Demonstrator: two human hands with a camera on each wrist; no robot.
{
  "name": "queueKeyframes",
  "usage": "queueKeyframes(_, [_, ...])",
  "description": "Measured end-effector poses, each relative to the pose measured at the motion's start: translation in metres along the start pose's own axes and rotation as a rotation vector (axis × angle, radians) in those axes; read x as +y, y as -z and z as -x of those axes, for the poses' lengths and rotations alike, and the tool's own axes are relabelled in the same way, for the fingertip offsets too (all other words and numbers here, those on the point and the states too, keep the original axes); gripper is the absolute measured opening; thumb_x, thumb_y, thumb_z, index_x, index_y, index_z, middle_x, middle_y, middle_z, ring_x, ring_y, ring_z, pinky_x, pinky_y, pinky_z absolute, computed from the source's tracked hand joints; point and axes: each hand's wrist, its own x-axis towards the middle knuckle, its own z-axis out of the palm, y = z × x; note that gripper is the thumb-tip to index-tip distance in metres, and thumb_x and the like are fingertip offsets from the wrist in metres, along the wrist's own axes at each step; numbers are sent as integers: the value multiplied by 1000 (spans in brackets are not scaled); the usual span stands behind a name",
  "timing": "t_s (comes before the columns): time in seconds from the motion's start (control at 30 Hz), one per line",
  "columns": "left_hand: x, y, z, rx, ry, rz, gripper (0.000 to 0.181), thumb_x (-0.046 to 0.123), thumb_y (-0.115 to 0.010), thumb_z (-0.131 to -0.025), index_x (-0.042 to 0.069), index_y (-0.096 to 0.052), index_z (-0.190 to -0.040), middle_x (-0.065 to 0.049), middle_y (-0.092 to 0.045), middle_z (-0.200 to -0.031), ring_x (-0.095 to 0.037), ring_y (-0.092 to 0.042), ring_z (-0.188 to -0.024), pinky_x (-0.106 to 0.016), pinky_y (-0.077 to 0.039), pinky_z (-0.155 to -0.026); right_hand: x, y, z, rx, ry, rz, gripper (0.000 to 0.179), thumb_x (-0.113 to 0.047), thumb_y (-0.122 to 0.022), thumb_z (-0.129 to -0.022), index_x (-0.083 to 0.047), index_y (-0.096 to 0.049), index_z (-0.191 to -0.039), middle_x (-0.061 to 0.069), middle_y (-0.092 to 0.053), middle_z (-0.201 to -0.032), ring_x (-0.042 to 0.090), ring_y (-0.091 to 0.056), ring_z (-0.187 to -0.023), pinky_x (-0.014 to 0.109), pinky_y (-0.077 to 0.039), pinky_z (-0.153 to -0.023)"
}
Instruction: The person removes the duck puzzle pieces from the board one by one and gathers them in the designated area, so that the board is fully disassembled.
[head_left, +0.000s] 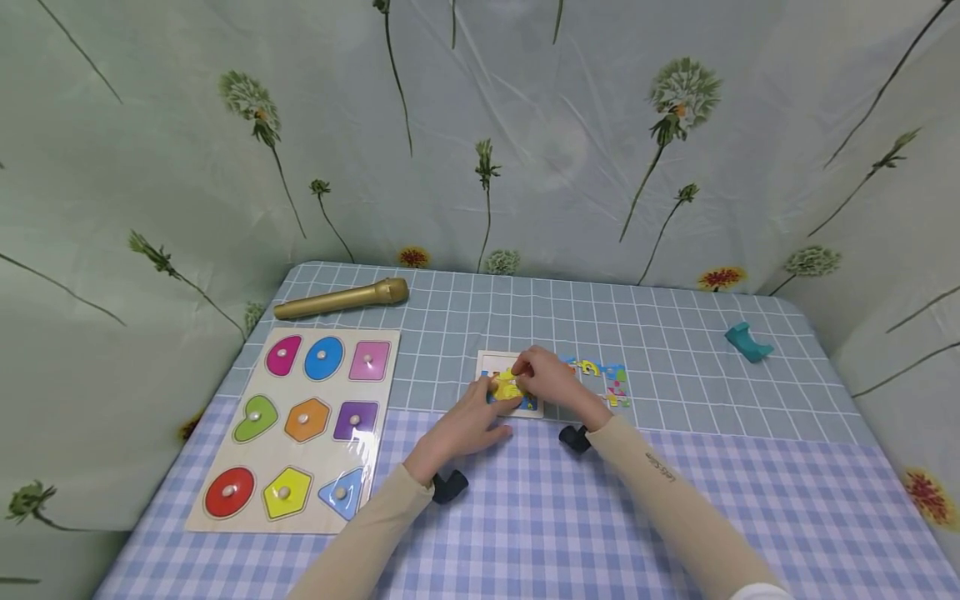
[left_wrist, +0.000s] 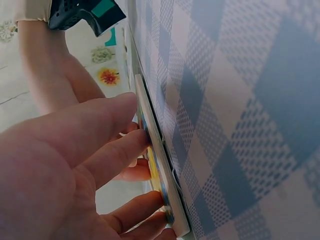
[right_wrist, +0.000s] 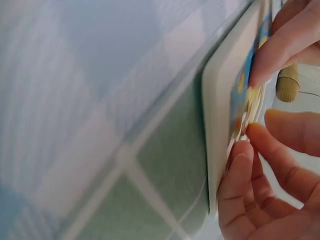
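Note:
A small wooden-framed jigsaw puzzle with a yellow picture lies near the middle of the table. My left hand reaches in from the left, its fingers extended and their tips on the puzzle. In the left wrist view, its thumb stands apart from the frame. From the right comes my right hand, fingers bent, pinching a yellow puzzle piece at the puzzle's surface. That piece is partly hidden by the fingers. Loose colourful puzzle pieces lie just right of the frame, partly behind the right hand.
A large shape board with knobbed pieces lies at left. Behind it is a gold microphone. A curved teal object sits at the far right. Checked cloth covers the front of the table, and patterned curtains hang behind.

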Motion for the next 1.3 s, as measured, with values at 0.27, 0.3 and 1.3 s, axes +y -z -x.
queueKeyframes(0.27, [0, 0, 0, -6, 10, -19, 45, 29, -61, -94, 16, -55, -137, -28, -39, -131, -32, -41, -115, -41, -47, -87, 0, 2, -2, 31, -19, -107, 12, 1, -59, -83, 3, -68, -90, 9, -63, -87, 21, -59, -78, 29, -49, -66])
queueKeyframes(0.3, [0, 0, 0, -4, 9, -20, 45, 29, -61, -95, 16, -55, -137, -27, -39, -131, -31, -42, -114, -41, -47, -86, 0, 3, -2, 35, -18, -114, 12, 1, -58, -83, 2, -68, -89, 9, -64, -86, 21, -60, -79, 29, -49, -66])
queueKeyframes(1.3, [3, 2, 1, -8, 30, 3, 46, 27, -62, -94, 17, -53, -139, -22, -38, -131, -28, -42, -114, -40, -46, -88, 62, 51, 45, 162, -148, -257, 18, 2, -59, -88, 6, -62, -105, 11, -59, -88, 18, -54, -72, 25, -46, -57])
